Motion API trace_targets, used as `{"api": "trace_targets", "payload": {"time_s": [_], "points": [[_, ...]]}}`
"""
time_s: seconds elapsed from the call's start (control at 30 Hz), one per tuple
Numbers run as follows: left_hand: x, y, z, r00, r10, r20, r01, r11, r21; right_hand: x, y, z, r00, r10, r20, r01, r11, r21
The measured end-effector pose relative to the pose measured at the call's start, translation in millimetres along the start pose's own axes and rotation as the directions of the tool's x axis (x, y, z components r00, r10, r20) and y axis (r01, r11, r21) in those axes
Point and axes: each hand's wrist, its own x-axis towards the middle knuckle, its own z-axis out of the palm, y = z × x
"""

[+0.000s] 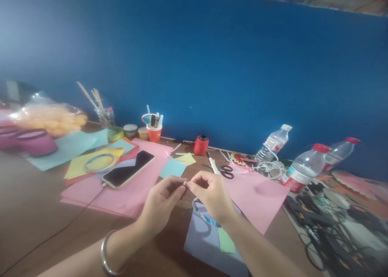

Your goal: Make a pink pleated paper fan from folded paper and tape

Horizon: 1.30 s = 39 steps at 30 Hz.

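Observation:
Over the middle of the table, my left hand (pixel 162 200) and my right hand (pixel 212 194) meet at the fingertips. Both pinch a small white piece (pixel 184 183), too small to make out its kind. A white strip-like thing (pixel 214 166) shows just beyond my right knuckles; whether that hand touches it I cannot tell. Partly hidden under my right hand is a blue-and-white ring (pixel 212 221), over lavender paper (pixel 201 244) with a light green slip (pixel 226 241) on it. Black-handled scissors (pixel 226 172) lie just past my right hand.
To the left, a phone (pixel 130 168) on a cable lies on pink paper (pixel 100 200) near a white ring (pixel 100 162). An orange cup of pens (pixel 154 133) and a red spool (pixel 201 145) stand by the wall. Plastic bottles (pixel 306 168) and cluttered cords (pixel 330 228) occupy the right.

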Motion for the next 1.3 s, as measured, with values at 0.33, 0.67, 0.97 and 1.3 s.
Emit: {"api": "trace_targets", "payload": {"time_s": [0.33, 0.67, 0.97, 1.3], "points": [[-0.7, 6.0, 1.1, 1.000, 0.001, 0.012, -0.001, 1.000, 0.003, -1.0, -0.3, 0.5, 1.000, 0.004, -0.025, -0.005, 0.999, -0.041], [-2.8, 1.4, -1.1, 0.999, 0.035, 0.026, -0.036, 0.999, 0.036, -2.3, -4.5, 2.1, 1.000, 0.007, -0.022, -0.007, 1.000, -0.006], [-5.6, 4.4, -4.8, 0.989, 0.110, 0.100, -0.111, 0.994, -0.002, -3.5, -7.5, 2.5, 1.000, 0.002, -0.008, -0.002, 1.000, 0.012], [-2.0, 4.3, -8.4, 0.989, 0.116, 0.093, -0.120, 0.992, 0.037, -5.1, -5.5, 3.5, 0.999, 0.009, 0.053, -0.010, 1.000, 0.021]]}}
